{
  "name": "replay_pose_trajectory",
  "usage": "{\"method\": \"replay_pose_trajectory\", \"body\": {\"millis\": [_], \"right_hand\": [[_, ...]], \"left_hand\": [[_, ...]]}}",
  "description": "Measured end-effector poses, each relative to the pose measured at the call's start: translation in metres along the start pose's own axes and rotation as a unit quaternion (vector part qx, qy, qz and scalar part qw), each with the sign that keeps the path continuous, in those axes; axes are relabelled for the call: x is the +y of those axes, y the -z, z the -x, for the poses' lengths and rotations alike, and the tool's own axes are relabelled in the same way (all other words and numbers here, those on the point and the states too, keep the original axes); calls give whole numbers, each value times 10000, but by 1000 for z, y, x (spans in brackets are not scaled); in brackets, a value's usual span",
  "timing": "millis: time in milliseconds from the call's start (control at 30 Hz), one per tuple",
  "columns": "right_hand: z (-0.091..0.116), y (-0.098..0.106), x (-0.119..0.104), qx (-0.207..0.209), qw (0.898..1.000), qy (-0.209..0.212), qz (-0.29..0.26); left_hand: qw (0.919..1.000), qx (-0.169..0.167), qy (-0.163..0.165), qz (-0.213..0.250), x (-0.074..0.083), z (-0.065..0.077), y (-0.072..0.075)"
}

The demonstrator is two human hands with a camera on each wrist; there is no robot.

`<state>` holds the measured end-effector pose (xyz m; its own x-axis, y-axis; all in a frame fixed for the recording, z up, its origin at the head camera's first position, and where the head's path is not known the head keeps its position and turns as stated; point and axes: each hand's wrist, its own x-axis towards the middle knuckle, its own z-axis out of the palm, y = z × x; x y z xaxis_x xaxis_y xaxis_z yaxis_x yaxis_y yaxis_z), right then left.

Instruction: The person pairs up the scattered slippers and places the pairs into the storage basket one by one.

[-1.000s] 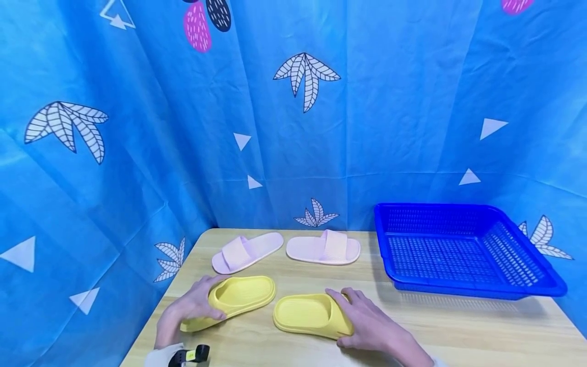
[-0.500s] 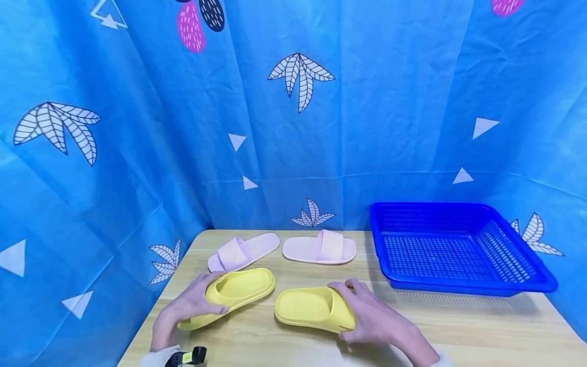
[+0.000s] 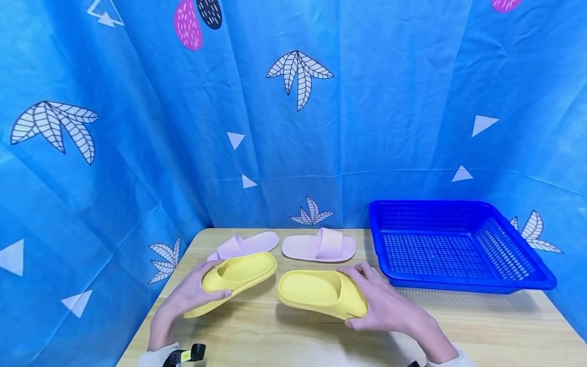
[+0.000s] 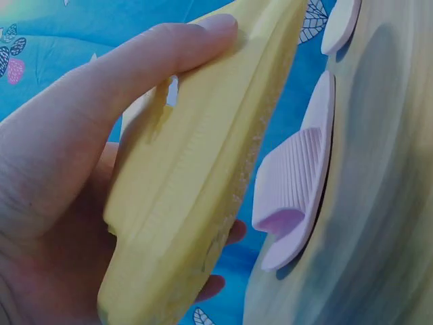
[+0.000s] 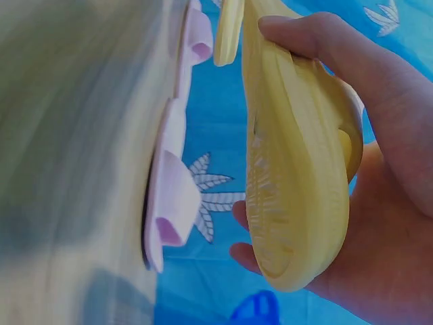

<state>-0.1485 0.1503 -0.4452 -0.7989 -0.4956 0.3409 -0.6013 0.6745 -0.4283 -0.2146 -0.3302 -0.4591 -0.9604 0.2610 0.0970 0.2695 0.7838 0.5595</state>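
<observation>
My left hand (image 3: 192, 289) grips a yellow slipper (image 3: 247, 267) across its upper, thumb on the near side. In the left wrist view, that slipper (image 4: 189, 169) is clear of the table, its sole edge facing the camera. On the right, my right hand (image 3: 378, 298) holds the other yellow slipper (image 3: 312, 289) by the toe end, its heel pointing left. The right wrist view shows this slipper (image 5: 291, 176) raised too, with fingertips showing past its underside. Behind them a pink slipper (image 3: 231, 248) is partly covered by the left yellow one, and a second pink slipper (image 3: 316, 246) lies flat.
A blue perforated basket (image 3: 463, 283) stands at the back right of the wooden table (image 3: 275, 336). A patterned blue curtain (image 3: 390, 102) hangs behind and along the left side. Shadows fall under the raised slippers.
Both hands have lifted the yellow slippers off the table and moved them slightly away from me. The left one now overlaps a pink slipper in the head view, which has shifted a little.
</observation>
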Motion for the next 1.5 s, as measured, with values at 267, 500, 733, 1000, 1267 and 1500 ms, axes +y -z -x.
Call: {"method": "replay_pose_trajectory", "body": {"millis": [267,500,733,1000,1267,1500], "right_hand": [[2,21,4,489,9987,93,102],[7,42,9,564,9983,-139,88],[17,62,20,822,9963,-126,224],[26,79,36,949,9943,-282,403],[34,93,45,1054,9925,-319,529],[40,105,50,1160,9904,-378,645]], "left_hand": [[9995,154,-128,-253,17,-9,0],[9988,288,-393,110,32,-19,4],[9960,390,-725,333,46,-28,7],[9962,611,-588,203,64,-32,10],[9907,820,-1026,366,77,-38,10],[9874,812,-1224,597,88,-42,8]]}}
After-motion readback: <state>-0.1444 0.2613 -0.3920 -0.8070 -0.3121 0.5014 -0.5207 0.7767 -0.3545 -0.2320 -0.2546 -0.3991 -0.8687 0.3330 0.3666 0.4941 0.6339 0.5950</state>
